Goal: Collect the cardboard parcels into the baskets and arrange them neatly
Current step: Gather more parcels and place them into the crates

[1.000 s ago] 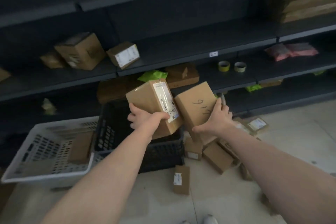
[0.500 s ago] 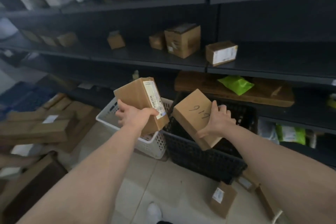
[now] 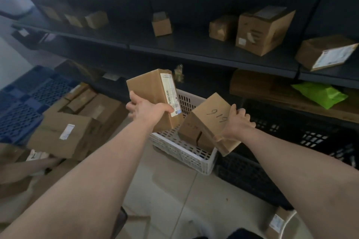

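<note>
item 1: labelled parcel, brown cardboard with a white barcode strip down its front face. it is held upright in the air over the left rim of the white basket. the left hand grasps it near its lower half: thumb across the barcode strip, fingers wrapped round the plain left face.

item 2: numbered parcel, brown cardboard with handwritten digits on its top face. it is tilted, its low end over the right side of the white basket; whether it touches the basket cannot be told. the right hand grasps its upper right edge, fingers curled over that edge.

item 3: white basket, perforated plastic, on the floor below the shelving.

item 4: black basket, just beside the white one on its right.

item 5: shelf stock: a large box, a small box, a green bag on the shelf below.

item 6: stacked cartons on the floor to the left.
</note>
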Demonstrator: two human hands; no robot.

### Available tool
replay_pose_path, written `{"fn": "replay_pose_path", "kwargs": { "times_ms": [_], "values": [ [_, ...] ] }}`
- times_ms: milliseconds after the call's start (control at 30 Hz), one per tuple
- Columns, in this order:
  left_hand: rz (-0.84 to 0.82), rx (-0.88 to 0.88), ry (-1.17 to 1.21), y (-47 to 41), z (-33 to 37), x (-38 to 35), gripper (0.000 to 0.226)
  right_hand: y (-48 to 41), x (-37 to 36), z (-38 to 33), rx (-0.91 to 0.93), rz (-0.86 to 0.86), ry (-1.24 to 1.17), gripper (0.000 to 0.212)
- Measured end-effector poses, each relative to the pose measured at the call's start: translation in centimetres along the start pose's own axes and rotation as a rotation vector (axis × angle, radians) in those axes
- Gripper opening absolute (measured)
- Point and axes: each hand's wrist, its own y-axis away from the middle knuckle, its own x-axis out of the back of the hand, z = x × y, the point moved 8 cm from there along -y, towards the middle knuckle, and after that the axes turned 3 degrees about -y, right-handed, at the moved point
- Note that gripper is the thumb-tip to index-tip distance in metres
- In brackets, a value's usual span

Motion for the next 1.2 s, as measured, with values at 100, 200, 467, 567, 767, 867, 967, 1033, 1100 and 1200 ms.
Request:
{"fn": "replay_pose_path", "kwargs": {
  "times_ms": [100, 200, 467, 567, 767, 867, 967, 1033, 1100, 1200],
  "values": [
    [-0.036, 0.003, -0.024, -3.0, -0.3, -0.4, 0.138, -2.3, -1.2, -2.0, 0.008, -0.034, 0.011, 0.143],
    [-0.071, 0.012, -0.027, -5.7, -0.4, -1.8, 0.139, -5.2, -2.7, -3.8, 0.031, -0.079, 0.031, 0.145],
    [-0.135, 0.114, -0.064, -13.3, -0.9, -6.5, 0.138, -13.1, -8.2, -7.9, 0.125, -0.232, 0.181, 0.149],
    [-0.134, 0.132, -0.064, -16.8, -0.9, -8.4, 0.138, -16.2, -10.8, -8.9, 0.151, -0.285, 0.231, 0.144],
    [-0.174, 0.152, -0.108, -21.5, -2.6, -12.8, 0.136, -20.5, -17.9, -9.0, 0.186, -0.454, 0.283, 0.143],
    [-0.206, 0.144, -0.146, -22.7, -3.7, -15.4, 0.135, -22.2, -21.4, -8.2, 0.155, -0.513, 0.322, 0.142],
    [-0.245, 0.153, -0.17, -24.0, -5.1, -17.7, 0.139, -23.1, -24.0, -7.6, 0.139, -0.531, 0.315, 0.142],
    [-0.261, 0.153, -0.176, -24.7, -5.7, -19.1, 0.14, -23.5, -25.7, -7.3, 0.138, -0.543, 0.306, 0.142],
    [-0.267, 0.146, -0.196, -25.3, -5.9, -20.1, 0.14, -24.0, -27.6, -6.7, 0.114, -0.572, 0.272, 0.143],
    [-0.286, 0.134, -0.253, -25.8, -6.0, -21.2, 0.138, -24.4, -29.0, -5.5, 0.069, -0.631, 0.227, 0.133]
  ]
}}
